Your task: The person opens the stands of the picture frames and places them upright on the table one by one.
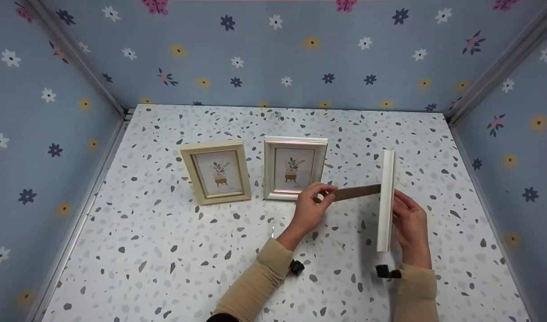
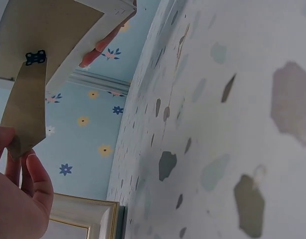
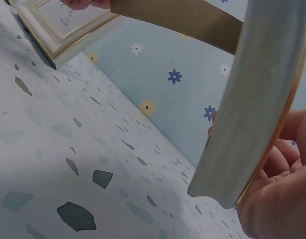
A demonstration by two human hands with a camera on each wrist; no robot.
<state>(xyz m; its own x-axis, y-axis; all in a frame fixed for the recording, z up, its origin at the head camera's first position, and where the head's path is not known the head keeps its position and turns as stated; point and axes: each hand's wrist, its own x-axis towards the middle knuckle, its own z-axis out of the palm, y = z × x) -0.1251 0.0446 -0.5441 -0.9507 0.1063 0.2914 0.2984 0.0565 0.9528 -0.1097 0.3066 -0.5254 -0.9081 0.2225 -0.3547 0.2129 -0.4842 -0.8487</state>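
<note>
A white picture frame (image 1: 386,201) is held edge-on by my right hand (image 1: 410,219), which grips its right side. From its back a brown stand leg (image 1: 356,192) sticks out, attached by a black hinge (image 2: 36,57). My left hand (image 1: 311,205) pinches the free end of that leg between thumb and fingers. The brown back board (image 2: 58,25) of the frame shows in the left wrist view. In the right wrist view the frame's side (image 3: 247,109) has a gold line along its edge, and my thumb and fingers hold it there.
Two more picture frames stand upright on the speckled table (image 1: 166,259): a cream one (image 1: 246,179) on the left and a white-and-gold one (image 1: 268,170) close behind my left hand. Both show a plant picture. Flowered blue panels (image 1: 273,53) enclose the table's back and sides.
</note>
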